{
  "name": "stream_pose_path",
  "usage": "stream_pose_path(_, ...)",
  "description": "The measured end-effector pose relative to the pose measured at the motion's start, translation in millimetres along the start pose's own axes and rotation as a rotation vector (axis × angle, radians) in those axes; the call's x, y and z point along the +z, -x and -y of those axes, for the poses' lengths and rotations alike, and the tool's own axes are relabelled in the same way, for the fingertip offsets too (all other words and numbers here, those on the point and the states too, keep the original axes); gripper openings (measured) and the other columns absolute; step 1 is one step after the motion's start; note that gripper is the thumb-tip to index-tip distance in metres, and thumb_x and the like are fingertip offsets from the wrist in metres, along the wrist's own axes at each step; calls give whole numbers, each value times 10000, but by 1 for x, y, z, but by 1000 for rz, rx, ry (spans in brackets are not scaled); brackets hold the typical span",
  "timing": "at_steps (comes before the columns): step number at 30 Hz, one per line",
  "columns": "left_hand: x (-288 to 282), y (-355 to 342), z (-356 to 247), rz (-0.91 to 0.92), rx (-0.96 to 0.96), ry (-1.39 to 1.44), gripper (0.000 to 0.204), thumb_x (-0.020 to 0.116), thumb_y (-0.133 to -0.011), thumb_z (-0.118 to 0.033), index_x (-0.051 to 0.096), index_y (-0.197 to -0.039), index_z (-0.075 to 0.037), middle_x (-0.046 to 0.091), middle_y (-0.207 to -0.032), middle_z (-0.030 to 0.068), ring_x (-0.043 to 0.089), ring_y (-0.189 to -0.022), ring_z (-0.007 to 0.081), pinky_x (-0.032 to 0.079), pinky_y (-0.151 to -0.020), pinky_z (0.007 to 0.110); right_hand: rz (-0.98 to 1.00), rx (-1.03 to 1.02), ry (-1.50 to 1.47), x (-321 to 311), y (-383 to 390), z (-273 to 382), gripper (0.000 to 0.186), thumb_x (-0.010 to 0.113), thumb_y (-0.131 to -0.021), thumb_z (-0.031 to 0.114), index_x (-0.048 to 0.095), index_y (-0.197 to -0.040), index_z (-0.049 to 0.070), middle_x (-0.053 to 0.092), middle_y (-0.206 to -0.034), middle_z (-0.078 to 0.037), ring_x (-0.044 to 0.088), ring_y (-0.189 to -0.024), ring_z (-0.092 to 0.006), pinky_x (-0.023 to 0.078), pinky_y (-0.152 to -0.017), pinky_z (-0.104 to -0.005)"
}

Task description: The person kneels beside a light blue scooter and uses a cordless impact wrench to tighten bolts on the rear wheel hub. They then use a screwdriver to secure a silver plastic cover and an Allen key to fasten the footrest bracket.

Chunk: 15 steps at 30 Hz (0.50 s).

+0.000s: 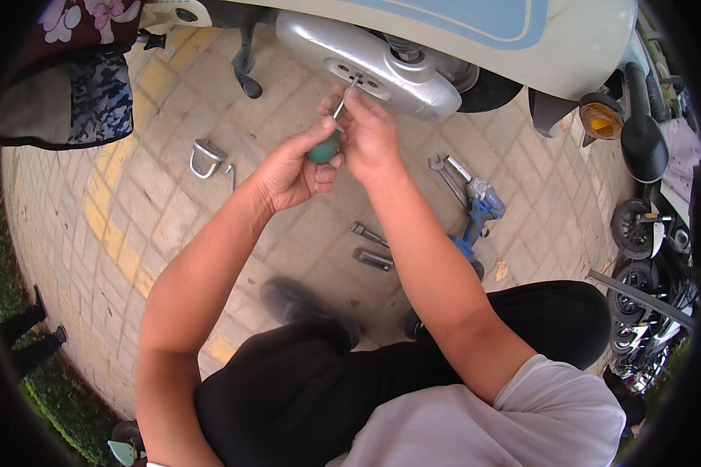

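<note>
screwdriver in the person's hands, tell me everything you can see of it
The screwdriver has a rounded green handle, seemingly plastic, and a thin, straight, silvery metal shaft. It slants up and slightly right, its tip at the dark-holed recess of the silver cover; the tip's shape is too small to tell. The left hand grips the handle, partly hiding it, while the right hand has its fingers close about the shaft.

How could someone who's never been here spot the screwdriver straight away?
Find the pale scooter across the top, then the silver casing beneath its bodywork. There, the left hand and right hand hold the screwdriver, its thin shaft angled up to the casing. Its green handle sets it apart from the blue power tool and metal spanner on the paving.
</note>
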<state>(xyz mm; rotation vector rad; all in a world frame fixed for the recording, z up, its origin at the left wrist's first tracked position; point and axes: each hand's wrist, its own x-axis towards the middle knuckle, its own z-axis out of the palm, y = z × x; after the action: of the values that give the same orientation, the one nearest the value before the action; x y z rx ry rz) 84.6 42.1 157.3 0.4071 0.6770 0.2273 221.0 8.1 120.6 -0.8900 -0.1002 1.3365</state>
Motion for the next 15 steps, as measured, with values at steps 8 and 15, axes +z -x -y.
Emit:
stream_pose_path(8, 16, -4, 2, -489, 312, -757, 396, 699, -753, -312, 578, -973, -6, 552, -676, 37, 502, -564, 84, 373, -466, 238, 108, -66, -18, -3, -2, -3, 272, 599, -942, 229, 600, -1091, 2, 650, -939, -115, 633, -907, -226, 527, -810, -357)
stream_pose_path(15, -86, 28, 15, -346, 26, -773, 682, 584, -875, -573, 547, -1198, 26, 665, -938, 148, 615, -743, 170, 507, -683, 299, 29, -19, 471, -18, 11, -27, 266, 596, -943, 252, 654, -923, -8, 681, -815, -100, 640, -722, -180, 513, -666, -302)
